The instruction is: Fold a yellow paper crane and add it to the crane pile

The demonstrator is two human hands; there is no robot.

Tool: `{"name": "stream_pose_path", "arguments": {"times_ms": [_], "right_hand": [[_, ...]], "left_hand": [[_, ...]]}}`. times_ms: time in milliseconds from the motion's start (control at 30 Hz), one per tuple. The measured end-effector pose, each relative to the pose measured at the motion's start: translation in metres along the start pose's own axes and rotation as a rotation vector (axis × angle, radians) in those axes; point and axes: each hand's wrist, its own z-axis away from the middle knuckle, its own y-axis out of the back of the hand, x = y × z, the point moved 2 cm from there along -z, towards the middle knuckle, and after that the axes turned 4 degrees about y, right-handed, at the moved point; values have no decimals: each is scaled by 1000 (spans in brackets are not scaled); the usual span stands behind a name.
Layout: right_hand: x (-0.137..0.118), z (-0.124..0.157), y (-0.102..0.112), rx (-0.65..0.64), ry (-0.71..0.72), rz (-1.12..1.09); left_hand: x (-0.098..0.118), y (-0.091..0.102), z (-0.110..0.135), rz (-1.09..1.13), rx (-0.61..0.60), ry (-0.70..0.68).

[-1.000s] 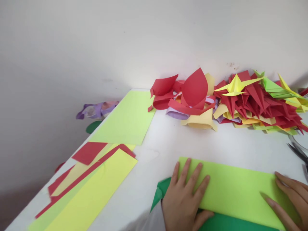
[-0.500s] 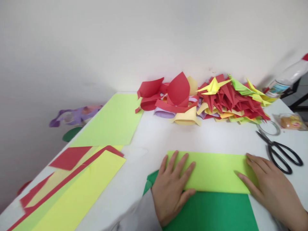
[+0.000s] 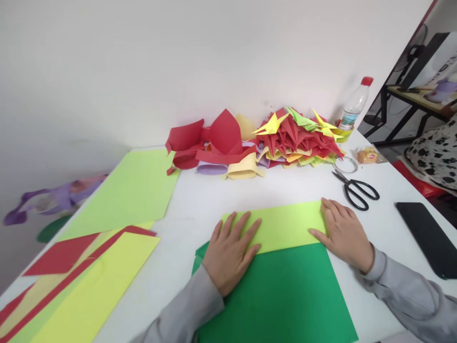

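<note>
A light green paper strip (image 3: 282, 227) lies across the top of a dark green sheet (image 3: 282, 295) on the white table (image 3: 285, 190). My left hand (image 3: 230, 250) rests flat on the strip's left end, fingers spread. My right hand (image 3: 342, 233) lies flat on the strip's right end, fingers stretched out. Neither hand grips anything.
A heap of folded and curled red, yellow and green paper shapes (image 3: 257, 140) sits against the wall. Black scissors (image 3: 355, 188), a tape ring (image 3: 345, 164), a plastic bottle (image 3: 353, 107) and a black phone (image 3: 426, 238) lie to the right. Loose coloured sheets (image 3: 107, 224) cover the left.
The view has swung right and pulled back, bringing the bottle, phone and both sleeves into sight. Both hands stay flat on the light green strip.
</note>
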Motion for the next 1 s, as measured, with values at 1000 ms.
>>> {"name": "stream_pose_path", "arguments": {"times_ms": [1000], "right_hand": [[0, 0, -1, -54, -75, -112]], "left_hand": [[58, 5, -29, -28, -84, 326]]}}
